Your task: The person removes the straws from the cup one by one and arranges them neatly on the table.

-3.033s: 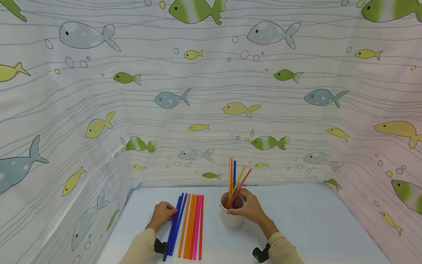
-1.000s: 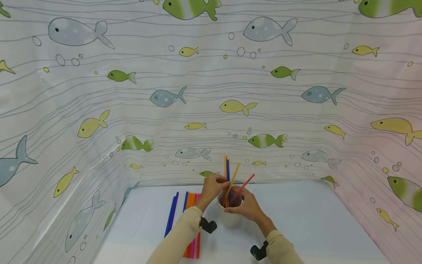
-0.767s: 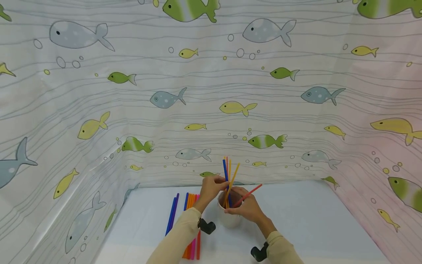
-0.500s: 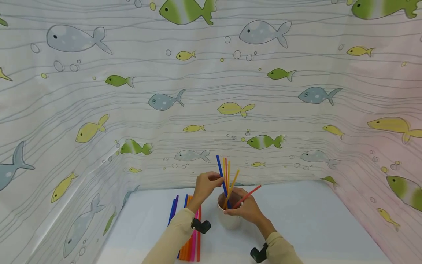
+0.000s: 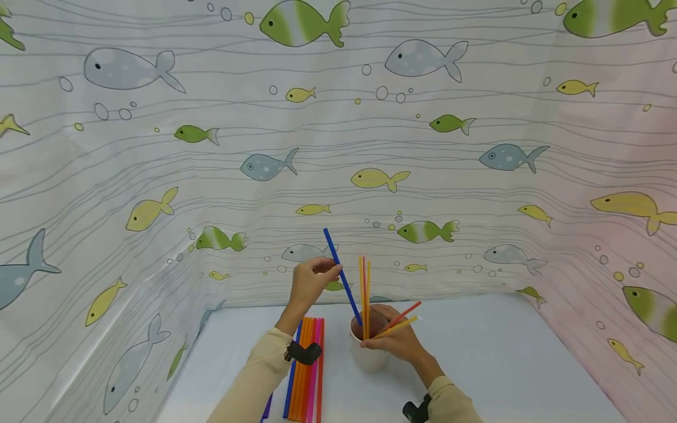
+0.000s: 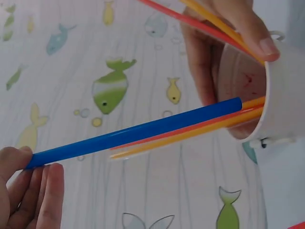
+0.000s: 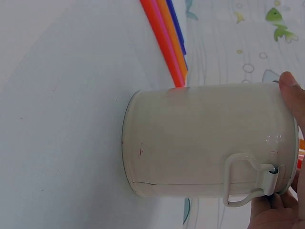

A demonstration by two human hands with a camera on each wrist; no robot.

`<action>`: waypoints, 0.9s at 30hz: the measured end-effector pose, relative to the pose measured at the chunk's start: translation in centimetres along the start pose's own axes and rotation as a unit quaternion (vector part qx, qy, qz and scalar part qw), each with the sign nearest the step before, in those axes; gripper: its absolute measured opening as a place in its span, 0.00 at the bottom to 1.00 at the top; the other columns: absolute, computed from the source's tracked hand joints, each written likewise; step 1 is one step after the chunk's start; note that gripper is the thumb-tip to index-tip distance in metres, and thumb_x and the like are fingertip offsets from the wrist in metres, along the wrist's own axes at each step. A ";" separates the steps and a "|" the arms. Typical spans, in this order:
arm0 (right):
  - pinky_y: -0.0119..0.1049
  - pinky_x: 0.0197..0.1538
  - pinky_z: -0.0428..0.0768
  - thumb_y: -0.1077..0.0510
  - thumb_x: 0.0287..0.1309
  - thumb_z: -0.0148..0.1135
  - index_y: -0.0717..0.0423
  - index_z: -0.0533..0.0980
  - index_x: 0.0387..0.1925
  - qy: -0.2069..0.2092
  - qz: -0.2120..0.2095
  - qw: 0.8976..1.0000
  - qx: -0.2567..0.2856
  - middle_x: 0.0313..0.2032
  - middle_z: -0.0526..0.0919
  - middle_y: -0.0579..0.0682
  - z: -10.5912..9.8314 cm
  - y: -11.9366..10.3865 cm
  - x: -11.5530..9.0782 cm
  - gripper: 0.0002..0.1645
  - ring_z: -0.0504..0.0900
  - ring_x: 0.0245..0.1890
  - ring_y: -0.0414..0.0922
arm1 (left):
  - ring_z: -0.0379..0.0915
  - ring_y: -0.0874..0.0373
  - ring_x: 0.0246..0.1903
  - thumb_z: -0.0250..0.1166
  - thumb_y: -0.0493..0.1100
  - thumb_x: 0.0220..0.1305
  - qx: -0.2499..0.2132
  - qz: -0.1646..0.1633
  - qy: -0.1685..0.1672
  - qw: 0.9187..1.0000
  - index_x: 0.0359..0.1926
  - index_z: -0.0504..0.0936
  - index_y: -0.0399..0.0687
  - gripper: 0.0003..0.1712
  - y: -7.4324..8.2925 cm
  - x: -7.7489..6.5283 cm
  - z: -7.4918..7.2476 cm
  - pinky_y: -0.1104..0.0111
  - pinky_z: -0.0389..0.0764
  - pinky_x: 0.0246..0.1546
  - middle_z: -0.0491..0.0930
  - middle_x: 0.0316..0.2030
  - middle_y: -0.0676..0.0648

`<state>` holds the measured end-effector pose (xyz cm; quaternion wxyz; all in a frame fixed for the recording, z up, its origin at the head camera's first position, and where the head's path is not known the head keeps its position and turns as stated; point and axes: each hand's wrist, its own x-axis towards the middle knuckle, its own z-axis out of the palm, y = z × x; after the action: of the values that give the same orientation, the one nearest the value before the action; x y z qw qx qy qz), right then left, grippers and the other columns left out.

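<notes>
My left hand (image 5: 312,279) pinches a blue straw (image 5: 341,273) near its upper part, between thumb and fingertips. Its lower end shows just at the mouth of a white cup (image 5: 370,359), as the left wrist view also shows. Around the cup's rim my right hand (image 5: 401,339) grips with thumb and fingers. Still inside stand several straws: an upright yellow and red bunch (image 6: 205,129), plus a red straw (image 5: 406,314) and an orange straw (image 5: 398,326) leaning right against the right hand. A wire handle (image 7: 228,183) is on the cup's side in the right wrist view.
Left of the cup, a row of orange, pink, red and blue straws (image 5: 307,388) lies on the white table (image 5: 476,364). More blue and purple straws (image 5: 267,405) are mostly hidden under the left sleeve. A fish-printed curtain (image 5: 449,194) surrounds the table.
My left hand went from the straws on the table to the cup, then drew the blue straw up and left. The red and orange straws in the cup tipped right. The right hand stays on the cup.
</notes>
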<state>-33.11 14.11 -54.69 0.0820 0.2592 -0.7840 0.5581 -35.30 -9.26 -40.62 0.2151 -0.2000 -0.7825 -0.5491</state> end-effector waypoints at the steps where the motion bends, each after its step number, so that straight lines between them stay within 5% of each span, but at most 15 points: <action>1: 0.60 0.61 0.71 0.50 0.39 0.82 0.48 0.74 0.63 -0.002 -0.006 1.000 0.005 0.60 0.75 0.47 0.0 0.1 0.0 0.45 0.71 0.61 0.50 | 0.84 0.56 0.27 0.71 0.46 0.59 0.004 0.006 0.004 1.000 0.39 0.86 0.42 0.12 0.5 0.1 -0.4 0.69 0.85 0.32 0.86 0.32 0.49; 6: 0.60 0.61 0.71 0.58 0.40 0.81 0.55 0.73 0.62 -0.005 -0.034 0.998 0.044 0.59 0.76 0.54 -0.1 0.1 -0.2 0.44 0.72 0.60 0.54 | 0.84 0.55 0.27 0.71 0.42 0.59 -0.023 0.025 0.015 0.999 0.39 0.85 0.38 0.12 2.5 0.9 -2.7 0.66 0.85 0.30 0.86 0.33 0.44; 11: 0.61 0.62 0.69 0.55 0.39 0.82 0.55 0.72 0.63 0.004 -0.024 0.999 0.037 0.58 0.76 0.53 -0.2 0.0 -0.1 0.47 0.72 0.60 0.53 | 0.83 0.51 0.34 0.70 0.45 0.61 -0.024 0.005 0.017 1.000 0.41 0.84 0.37 0.15 3.1 1.1 -5.1 0.64 0.85 0.27 0.85 0.37 0.41; 18: 0.57 0.63 0.70 0.51 0.34 0.84 0.50 0.72 0.64 0.010 0.009 1.000 0.024 0.58 0.77 0.47 -0.1 0.2 -0.1 0.51 0.73 0.60 0.48 | 0.84 0.45 0.37 0.71 0.46 0.60 -0.028 -0.037 0.029 0.999 0.43 0.83 0.36 0.17 1.3 0.1 -7.5 0.67 0.85 0.34 0.85 0.38 0.40; 27: 0.62 0.64 0.66 0.59 0.36 0.83 0.59 0.69 0.65 0.003 0.003 0.999 0.050 0.60 0.74 0.58 -0.1 -0.6 -0.1 0.51 0.70 0.62 0.58 | 0.85 0.50 0.34 0.70 0.44 0.61 -0.046 -0.095 0.031 0.994 0.45 0.82 0.32 0.19 -2.7 -2.5 -8.7 0.63 0.85 0.36 0.84 0.38 0.37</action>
<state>-32.71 14.11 -54.21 0.0691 0.2591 -0.7554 0.5978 -33.69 -18.52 -41.47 0.1766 -0.1178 -0.7647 -0.6084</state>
